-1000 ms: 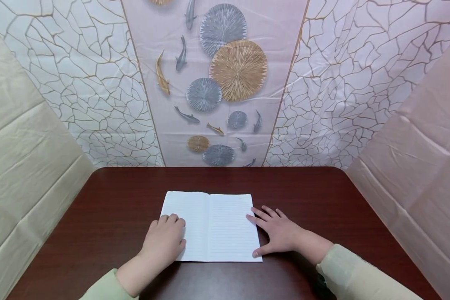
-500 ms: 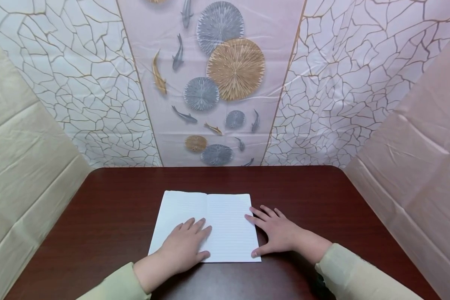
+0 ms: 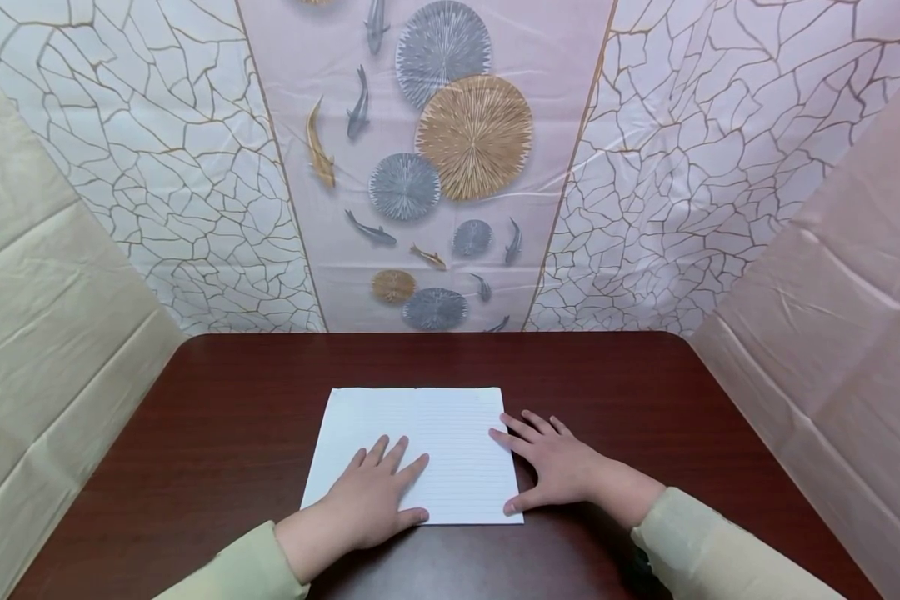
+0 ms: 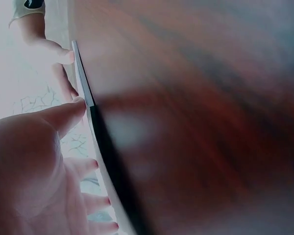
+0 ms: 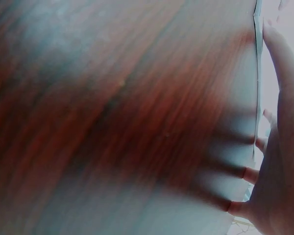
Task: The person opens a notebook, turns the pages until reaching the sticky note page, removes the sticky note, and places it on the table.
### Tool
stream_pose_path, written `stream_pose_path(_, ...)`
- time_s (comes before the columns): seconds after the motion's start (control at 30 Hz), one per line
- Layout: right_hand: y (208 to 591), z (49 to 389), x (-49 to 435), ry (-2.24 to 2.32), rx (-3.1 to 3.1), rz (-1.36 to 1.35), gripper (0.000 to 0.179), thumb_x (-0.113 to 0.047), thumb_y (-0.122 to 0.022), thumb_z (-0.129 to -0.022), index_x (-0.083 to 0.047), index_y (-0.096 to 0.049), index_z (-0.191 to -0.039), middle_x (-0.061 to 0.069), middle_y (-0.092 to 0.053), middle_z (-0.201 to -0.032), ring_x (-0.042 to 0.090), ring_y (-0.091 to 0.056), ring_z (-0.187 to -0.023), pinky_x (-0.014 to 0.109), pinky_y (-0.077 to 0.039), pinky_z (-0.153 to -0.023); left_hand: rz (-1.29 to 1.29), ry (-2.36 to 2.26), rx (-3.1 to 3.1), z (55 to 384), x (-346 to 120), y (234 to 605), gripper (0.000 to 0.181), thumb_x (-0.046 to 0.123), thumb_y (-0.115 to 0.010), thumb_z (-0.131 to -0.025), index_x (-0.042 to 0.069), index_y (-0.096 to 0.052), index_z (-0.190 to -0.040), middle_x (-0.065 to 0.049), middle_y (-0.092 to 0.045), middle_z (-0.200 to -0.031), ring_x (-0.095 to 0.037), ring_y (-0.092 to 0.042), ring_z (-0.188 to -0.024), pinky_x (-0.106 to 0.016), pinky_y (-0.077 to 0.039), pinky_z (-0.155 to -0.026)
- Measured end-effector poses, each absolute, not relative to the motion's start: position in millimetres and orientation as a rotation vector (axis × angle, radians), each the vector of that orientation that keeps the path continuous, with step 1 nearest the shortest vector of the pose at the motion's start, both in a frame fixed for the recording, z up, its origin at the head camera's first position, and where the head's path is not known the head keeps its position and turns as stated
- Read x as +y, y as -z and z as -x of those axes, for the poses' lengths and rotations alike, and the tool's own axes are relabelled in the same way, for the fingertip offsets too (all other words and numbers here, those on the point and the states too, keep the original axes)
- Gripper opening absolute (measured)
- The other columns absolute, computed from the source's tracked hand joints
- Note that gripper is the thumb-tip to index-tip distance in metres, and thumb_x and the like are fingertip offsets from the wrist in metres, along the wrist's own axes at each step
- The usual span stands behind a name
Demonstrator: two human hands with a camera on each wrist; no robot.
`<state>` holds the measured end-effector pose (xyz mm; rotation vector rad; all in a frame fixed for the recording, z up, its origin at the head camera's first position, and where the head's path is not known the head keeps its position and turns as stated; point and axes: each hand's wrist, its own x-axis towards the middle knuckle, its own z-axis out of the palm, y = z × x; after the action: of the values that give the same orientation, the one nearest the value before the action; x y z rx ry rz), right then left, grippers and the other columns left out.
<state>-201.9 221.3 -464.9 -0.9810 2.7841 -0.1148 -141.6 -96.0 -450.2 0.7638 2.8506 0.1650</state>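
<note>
An open notebook with white ruled pages lies flat on the table. My left hand rests on its left page, fingers spread and pointing toward the fold, with the thumb close to the front edge. At the right page's outer edge, my right hand touches the paper with thumb and fingertips, its fingers straight and fanned. The left wrist view shows the straight fingers of the left hand along the thin side of the notebook. Part of the left page is hidden under that hand.
The dark red-brown wooden table has rounded far corners. Behind it hangs a patterned cloth with fish and round leaf shapes. Plain beige cloth walls flank the table on both sides.
My left hand, earlier with curled fingers at the left page, has moved right toward the fold and spread flat. The left page now lies flatter. The right hand has stayed in place.
</note>
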Motion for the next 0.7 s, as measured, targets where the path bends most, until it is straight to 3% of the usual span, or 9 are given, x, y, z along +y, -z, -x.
stream_pose_path(0.7, 465.0, 203.2, 220.6, 0.169, 2.733, 0.936, 0.112, -0.09, -0.055, -0.068, -0.03, -0.026, -0.158, 0.002, -0.017, -0.165, 0.038, -0.013, -0.149, 0.069, -0.015, -0.111, -0.701, -0.247, 2.796, 143.4, -93.2, 447.4, 0.074, 0.06, -0.058, -0.092, 0.023, -0.04, -0.153, -0.016, -0.029, -0.159, -0.044, -0.025, -0.145, -0.068, -0.028, -0.107)
